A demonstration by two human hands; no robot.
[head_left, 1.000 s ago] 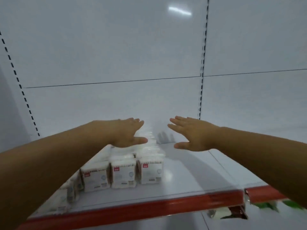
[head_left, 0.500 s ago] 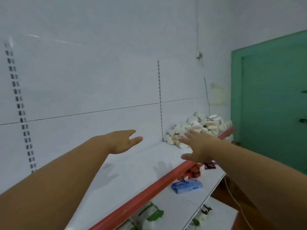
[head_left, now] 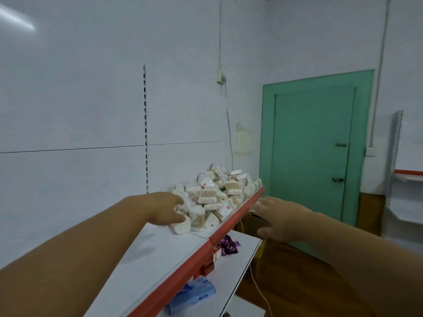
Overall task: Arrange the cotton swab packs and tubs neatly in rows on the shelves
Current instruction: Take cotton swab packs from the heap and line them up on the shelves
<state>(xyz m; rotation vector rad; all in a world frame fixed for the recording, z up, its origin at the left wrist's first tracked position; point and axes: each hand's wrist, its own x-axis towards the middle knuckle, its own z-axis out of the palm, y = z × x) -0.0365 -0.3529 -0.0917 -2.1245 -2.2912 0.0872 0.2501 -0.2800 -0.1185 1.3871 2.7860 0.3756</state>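
Observation:
A loose heap of cotton swab packs and tubs (head_left: 217, 195) lies at the far right end of the white shelf (head_left: 146, 252) with a red front edge. My left hand (head_left: 168, 210) reaches over the shelf to the near side of the heap, fingers spread and touching the nearest packs; a heart-shaped pack (head_left: 182, 226) lies just under its thumb. My right hand (head_left: 278, 217) hovers open outside the red edge, level with the heap, holding nothing.
Below the red edge, a lower shelf (head_left: 231, 271) carries a blue tissue pack (head_left: 191, 296), red boxes (head_left: 211, 260) and a purple wrapper (head_left: 227, 245). A green door (head_left: 313, 145) stands at the right, beside another shelf unit (head_left: 407, 177). A cord hangs down the white wall.
The view swung right, away from the tidy rows at the left, to the loose heap. Both hands moved toward the heap; the left now touches its near packs.

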